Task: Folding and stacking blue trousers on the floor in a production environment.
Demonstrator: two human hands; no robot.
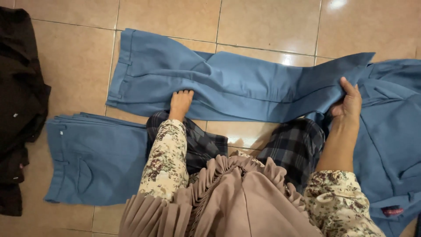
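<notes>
One blue trousers [228, 85], lengthwise left-right

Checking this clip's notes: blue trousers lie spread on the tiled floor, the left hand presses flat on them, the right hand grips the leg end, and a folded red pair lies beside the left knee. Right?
Not quite. The head view shows the folded pair is blue, not red. The rest stands: left hand flat on the spread blue trousers, right hand gripping the leg end, on the tiled floor.

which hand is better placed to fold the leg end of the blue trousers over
Probably the right hand: it already grips the leg end of the blue trousers, lifted off the tiled floor. The left hand lies flat mid-length, pinning the cloth.
</notes>
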